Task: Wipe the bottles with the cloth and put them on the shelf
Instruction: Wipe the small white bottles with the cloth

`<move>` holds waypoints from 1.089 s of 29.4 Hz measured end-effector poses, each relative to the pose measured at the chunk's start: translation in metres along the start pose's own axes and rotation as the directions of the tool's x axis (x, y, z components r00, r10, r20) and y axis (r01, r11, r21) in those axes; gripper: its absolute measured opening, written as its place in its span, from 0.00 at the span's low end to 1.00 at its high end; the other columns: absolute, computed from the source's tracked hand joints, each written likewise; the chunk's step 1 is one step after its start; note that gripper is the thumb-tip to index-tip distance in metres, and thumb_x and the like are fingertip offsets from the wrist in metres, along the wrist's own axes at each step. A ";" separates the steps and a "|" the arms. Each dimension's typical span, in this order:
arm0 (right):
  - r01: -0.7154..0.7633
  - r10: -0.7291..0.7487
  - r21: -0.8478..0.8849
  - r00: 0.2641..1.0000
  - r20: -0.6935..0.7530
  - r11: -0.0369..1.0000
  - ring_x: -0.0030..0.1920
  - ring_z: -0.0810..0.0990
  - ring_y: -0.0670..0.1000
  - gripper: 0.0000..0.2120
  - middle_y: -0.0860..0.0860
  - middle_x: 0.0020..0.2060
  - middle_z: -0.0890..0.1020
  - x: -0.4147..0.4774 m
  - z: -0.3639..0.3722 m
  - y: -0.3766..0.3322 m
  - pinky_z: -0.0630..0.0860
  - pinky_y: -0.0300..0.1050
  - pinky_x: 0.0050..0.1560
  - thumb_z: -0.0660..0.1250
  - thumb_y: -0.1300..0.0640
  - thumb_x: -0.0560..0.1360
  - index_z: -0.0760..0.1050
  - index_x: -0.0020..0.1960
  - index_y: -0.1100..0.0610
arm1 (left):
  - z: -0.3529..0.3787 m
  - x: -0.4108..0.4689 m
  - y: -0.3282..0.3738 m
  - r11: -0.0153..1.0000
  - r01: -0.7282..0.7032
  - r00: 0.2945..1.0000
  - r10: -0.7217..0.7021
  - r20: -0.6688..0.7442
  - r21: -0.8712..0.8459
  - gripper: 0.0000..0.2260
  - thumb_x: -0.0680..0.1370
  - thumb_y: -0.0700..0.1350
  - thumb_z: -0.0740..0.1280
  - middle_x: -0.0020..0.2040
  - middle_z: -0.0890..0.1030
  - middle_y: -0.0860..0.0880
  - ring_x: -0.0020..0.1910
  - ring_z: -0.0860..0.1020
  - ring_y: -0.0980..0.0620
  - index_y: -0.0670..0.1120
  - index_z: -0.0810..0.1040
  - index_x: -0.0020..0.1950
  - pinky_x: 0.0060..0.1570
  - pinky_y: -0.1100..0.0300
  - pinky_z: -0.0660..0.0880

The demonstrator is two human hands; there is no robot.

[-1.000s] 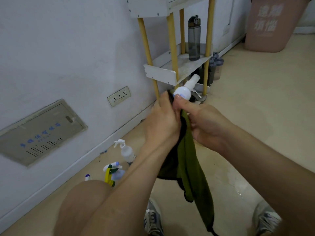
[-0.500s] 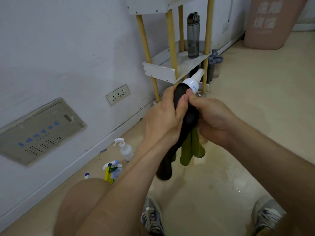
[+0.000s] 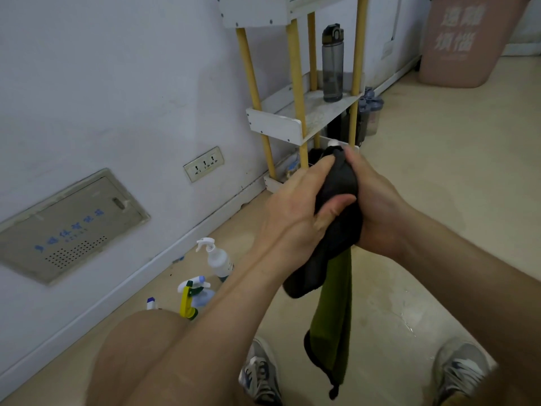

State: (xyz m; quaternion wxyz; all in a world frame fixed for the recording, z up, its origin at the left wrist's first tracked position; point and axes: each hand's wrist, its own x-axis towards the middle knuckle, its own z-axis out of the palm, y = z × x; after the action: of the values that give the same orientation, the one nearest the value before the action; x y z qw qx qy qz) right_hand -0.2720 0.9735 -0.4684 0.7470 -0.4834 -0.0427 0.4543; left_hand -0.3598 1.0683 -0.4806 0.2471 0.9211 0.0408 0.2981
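A dark grey and olive green cloth (image 3: 336,276) is wrapped around a white bottle, of which only the white tip (image 3: 333,143) shows above the cloth. My left hand (image 3: 295,212) grips the cloth-covered bottle from the left, thumb across it. From the right, my right hand (image 3: 377,200) holds the same bundle. The cloth's green end hangs down between my knees. The white shelf with yellow posts (image 3: 281,127) stands just beyond my hands. A grey drinking bottle (image 3: 332,63) stands upright on its middle board.
Three spray bottles sit on the floor by the wall: a clear one (image 3: 218,257), a blue-and-yellow one (image 3: 193,297), and a small one (image 3: 152,303). More grey bottles (image 3: 370,112) stand right of the shelf. A pink bin (image 3: 465,39) is at the far right. My shoes (image 3: 260,373) are below.
The cloth has slid up over the bottle, so the white cap that stuck out is now nearly covered. Both hands have closed further round the bundle, and the cloth's green end hangs lower.
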 end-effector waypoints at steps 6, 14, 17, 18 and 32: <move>-0.061 0.064 -0.024 0.986 0.152 0.998 0.54 0.84 0.54 0.27 0.55 0.52 0.84 -0.005 0.003 0.007 0.81 0.48 0.51 0.63 0.37 0.77 0.79 0.64 0.57 | 0.005 -0.004 0.005 0.967 -0.080 0.939 0.155 -0.309 0.240 0.07 0.79 0.51 0.62 0.33 0.76 0.50 0.31 0.70 0.53 0.49 0.68 0.47 0.29 0.60 0.64; 0.451 -0.503 -0.438 0.864 -0.002 0.778 0.50 0.85 0.50 0.16 0.52 0.47 0.85 0.004 0.009 0.005 0.81 0.52 0.55 0.62 0.45 0.81 0.78 0.56 0.56 | -0.004 0.003 0.003 0.521 0.383 0.838 -0.543 0.049 -0.763 0.09 0.82 0.45 0.63 0.53 0.84 0.46 0.51 0.82 0.51 0.46 0.80 0.59 0.52 0.57 0.80; 0.533 -0.630 -0.640 0.771 0.098 0.553 0.49 0.82 0.47 0.13 0.49 0.46 0.84 0.009 0.009 0.016 0.79 0.52 0.55 0.61 0.48 0.82 0.79 0.57 0.54 | 0.000 0.006 0.002 0.557 0.433 0.837 -0.540 0.087 -0.709 0.13 0.83 0.49 0.61 0.52 0.85 0.51 0.53 0.82 0.56 0.47 0.79 0.62 0.50 0.65 0.78; 0.541 -0.641 -0.688 0.754 0.142 0.484 0.49 0.82 0.48 0.13 0.49 0.47 0.83 0.011 0.009 0.020 0.79 0.52 0.54 0.61 0.48 0.82 0.79 0.58 0.54 | 0.001 0.008 0.001 0.538 0.464 0.818 -0.565 0.107 -0.703 0.14 0.82 0.52 0.61 0.52 0.84 0.51 0.54 0.82 0.55 0.47 0.78 0.62 0.51 0.63 0.78; 0.383 -0.480 -0.895 0.844 0.239 0.228 0.46 0.75 0.40 0.27 0.44 0.56 0.81 -0.004 0.010 0.000 0.70 0.28 0.44 0.79 0.53 0.68 0.77 0.66 0.52 | -0.032 0.019 -0.026 0.738 0.496 0.812 -0.581 -0.056 -0.457 0.09 0.72 0.53 0.75 0.42 0.85 0.54 0.42 0.83 0.59 0.50 0.84 0.47 0.42 0.59 0.79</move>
State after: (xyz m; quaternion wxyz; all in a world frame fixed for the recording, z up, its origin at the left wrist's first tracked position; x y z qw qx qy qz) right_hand -0.2794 0.9774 -0.4615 0.4424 -0.8022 -0.3870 0.1046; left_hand -0.3610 1.1094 -0.4606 0.5104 0.7597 0.2651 0.3033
